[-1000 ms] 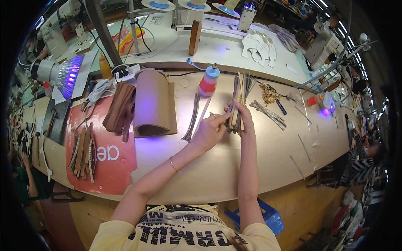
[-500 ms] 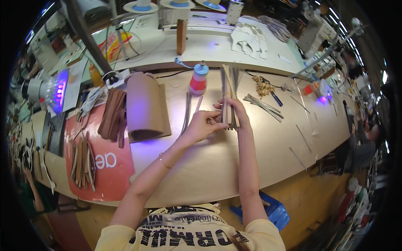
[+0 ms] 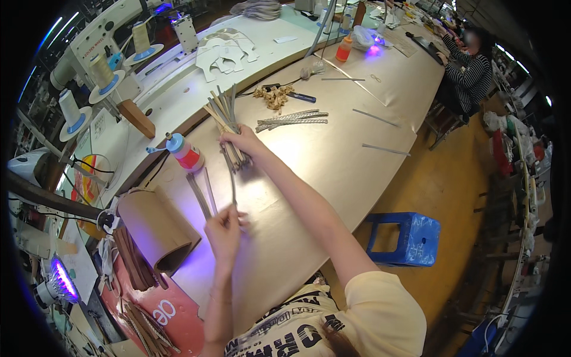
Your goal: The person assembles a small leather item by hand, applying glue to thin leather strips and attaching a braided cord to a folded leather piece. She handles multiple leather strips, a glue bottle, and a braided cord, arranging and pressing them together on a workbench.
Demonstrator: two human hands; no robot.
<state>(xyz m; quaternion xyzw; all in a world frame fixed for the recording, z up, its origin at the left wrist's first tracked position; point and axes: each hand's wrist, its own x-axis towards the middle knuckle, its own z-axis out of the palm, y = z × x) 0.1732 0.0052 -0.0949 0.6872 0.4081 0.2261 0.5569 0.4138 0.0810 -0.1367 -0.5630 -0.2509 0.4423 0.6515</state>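
My right hand is closed around a bundle of thin leather strips, grey and tan, held above the worktable. A single grey strip stretches from the bundle's lower end down to my left hand. The left fingers pinch that strip at its near end, close over the tabletop. Left of it lie a few loose strips. Behind them stands a glue bottle with a red body and a blue cap.
A rolled brown sheet and brown strips lie at left. Farther off are braided strips, a blue-handled tool and tan scraps. A blue stool stands right; a person in stripes sits beyond.
The view has swung to the right. My left hand has moved away from the bundle toward me, drawing out one grey strip. The right hand still grips the bundle.
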